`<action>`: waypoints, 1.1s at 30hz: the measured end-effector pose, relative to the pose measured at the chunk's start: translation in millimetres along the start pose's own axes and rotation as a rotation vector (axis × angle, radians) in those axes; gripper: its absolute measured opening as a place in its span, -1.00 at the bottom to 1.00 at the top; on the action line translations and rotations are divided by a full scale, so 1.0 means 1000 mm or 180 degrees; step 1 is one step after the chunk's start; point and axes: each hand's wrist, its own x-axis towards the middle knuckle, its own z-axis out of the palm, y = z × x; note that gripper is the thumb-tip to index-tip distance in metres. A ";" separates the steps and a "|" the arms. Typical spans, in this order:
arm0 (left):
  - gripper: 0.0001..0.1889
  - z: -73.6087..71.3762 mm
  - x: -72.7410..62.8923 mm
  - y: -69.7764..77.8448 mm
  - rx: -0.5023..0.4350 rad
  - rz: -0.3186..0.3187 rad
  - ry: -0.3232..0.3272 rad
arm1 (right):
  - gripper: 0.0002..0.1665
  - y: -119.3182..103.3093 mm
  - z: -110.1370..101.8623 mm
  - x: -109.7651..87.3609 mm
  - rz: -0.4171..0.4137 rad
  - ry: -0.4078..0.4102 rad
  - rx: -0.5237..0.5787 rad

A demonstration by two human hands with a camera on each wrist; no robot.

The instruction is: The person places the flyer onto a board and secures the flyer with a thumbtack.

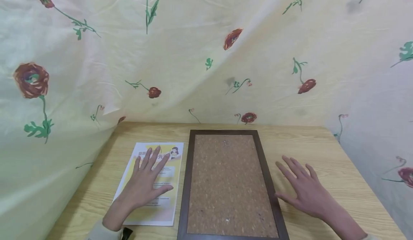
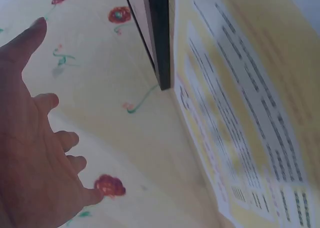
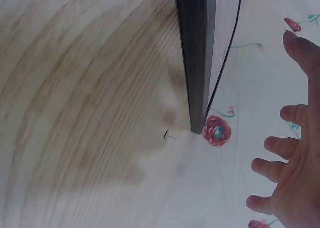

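A cork board [image 1: 230, 182] in a dark brown frame [image 1: 184, 197] lies on the wooden table, its long side running away from me. To its left, a printed sheet [image 1: 166, 211] with yellow and white panels and a small cartoon figure lies flat. Over that sheet my left hand [image 1: 146, 180] is spread, palm down, holding nothing; the left wrist view shows a gap between palm and paper. My right hand [image 1: 301, 186] hovers with fingers spread just right of the board, its thumb tip overlapping the frame's right edge in the head view. Nothing is in it.
A small pin-like thing [image 3: 166, 135] shows on the wooden surface near the frame's far end in the right wrist view. Cream cloth [image 1: 180, 60] printed with red flowers encloses the table [image 1: 332, 161] at the back and both sides.
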 end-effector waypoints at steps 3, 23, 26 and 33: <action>0.00 -0.001 -0.001 -0.007 -0.0057 -0.0167 -0.0074 | 0.07 0.004 0.001 0.000 0.0083 -0.0010 0.0022; 0.15 0.002 -0.027 -0.046 -0.0411 -0.1397 -0.0541 | 0.10 0.048 0.016 -0.004 0.0737 -0.0501 0.0377; 0.21 0.004 -0.029 -0.049 -0.0494 -0.1598 -0.0707 | 0.08 0.051 0.019 -0.004 0.0754 -0.0553 0.0358; 0.30 0.005 -0.034 -0.053 -0.0752 -0.1940 -0.1005 | 0.01 0.058 0.025 -0.003 0.0663 -0.0605 0.0212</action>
